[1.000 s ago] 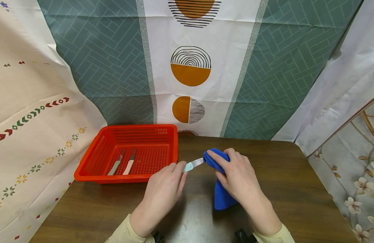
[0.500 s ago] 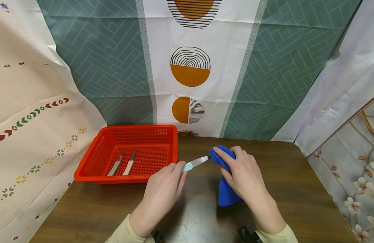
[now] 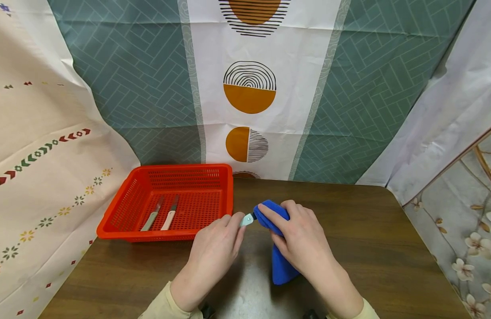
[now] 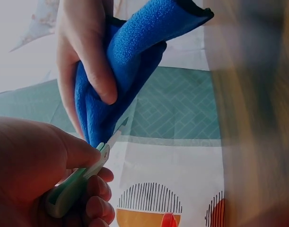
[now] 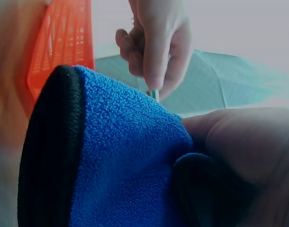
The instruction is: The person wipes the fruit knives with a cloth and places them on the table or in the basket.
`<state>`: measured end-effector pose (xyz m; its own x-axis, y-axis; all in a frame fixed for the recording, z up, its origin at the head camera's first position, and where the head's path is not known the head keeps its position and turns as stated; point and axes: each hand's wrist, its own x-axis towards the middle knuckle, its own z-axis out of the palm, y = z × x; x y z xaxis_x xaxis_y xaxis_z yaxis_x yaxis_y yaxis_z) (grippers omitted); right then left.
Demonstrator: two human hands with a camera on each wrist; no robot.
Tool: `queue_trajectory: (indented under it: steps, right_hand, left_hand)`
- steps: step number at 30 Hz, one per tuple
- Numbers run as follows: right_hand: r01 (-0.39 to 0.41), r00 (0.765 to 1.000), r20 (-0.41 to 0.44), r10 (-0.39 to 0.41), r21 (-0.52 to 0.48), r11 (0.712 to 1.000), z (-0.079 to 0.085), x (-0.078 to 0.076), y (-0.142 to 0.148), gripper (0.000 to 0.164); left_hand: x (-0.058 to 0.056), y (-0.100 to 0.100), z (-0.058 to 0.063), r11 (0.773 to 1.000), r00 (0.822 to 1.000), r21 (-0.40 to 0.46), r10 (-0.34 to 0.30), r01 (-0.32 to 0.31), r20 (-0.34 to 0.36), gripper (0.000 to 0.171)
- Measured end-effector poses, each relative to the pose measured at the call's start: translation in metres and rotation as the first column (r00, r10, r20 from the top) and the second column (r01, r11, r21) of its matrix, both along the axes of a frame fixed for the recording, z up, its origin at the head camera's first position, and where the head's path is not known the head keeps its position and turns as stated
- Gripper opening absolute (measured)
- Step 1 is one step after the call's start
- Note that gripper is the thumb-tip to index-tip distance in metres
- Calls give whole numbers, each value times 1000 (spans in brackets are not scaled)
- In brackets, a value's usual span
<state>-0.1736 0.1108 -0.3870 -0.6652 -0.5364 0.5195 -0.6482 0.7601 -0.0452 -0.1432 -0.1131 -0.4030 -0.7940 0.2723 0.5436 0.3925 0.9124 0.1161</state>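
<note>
My left hand [image 3: 216, 243] grips a small knife by its mint-green handle [image 4: 71, 191], blade pointing right. Folded round that blade is a blue cloth [image 3: 283, 261] with dark edging, pinched by my right hand [image 3: 303, 237] between thumb and fingers. Most of the blade is hidden by the cloth; a sliver of the blade [image 4: 119, 128] shows past it in the left wrist view. Seen from the right wrist, the cloth [image 5: 125, 151] hangs in front and only a bit of the handle [image 5: 154, 94] shows under the left hand.
A red plastic basket [image 3: 165, 235] stands left of my hands on the brown wooden table [image 3: 373, 239]. Inside it lie a green-handled knife [image 3: 151, 218] and a pink-handled knife [image 3: 170, 216], side by side. A patterned curtain [image 3: 251, 146] hangs behind the table.
My right hand and the cloth went slightly right toward the blade's tip, baring the blade, then came back left to near the handle, covering it. My left hand stays nearly still.
</note>
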Motion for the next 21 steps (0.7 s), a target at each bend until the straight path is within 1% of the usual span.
queue_trajectory:
  steps: [6, 9, 15, 21]
  right_hand:
    - [-26, 1000, 8, 26, 16, 1000, -4, 3, -7, 64]
    - [-22, 1000, 5, 21, 19, 1000, -5, 3, -7, 64]
    - [-2, 1000, 15, 2, 21, 1000, -4, 0, -3, 65]
    - [22, 999, 24, -23, 21, 1000, -2, -4, 2, 65]
  left_hand:
    - [0, 0, 0, 1000, 1000, -7, 0, 0, 11, 25]
    - [1, 0, 0, 1000, 1000, -9, 0, 0, 13, 24]
    - [0, 0, -1, 1000, 1000, -5, -6, 6, -10, 23]
    - [0, 0, 0, 1000, 1000, -11, -6, 6, -4, 23]
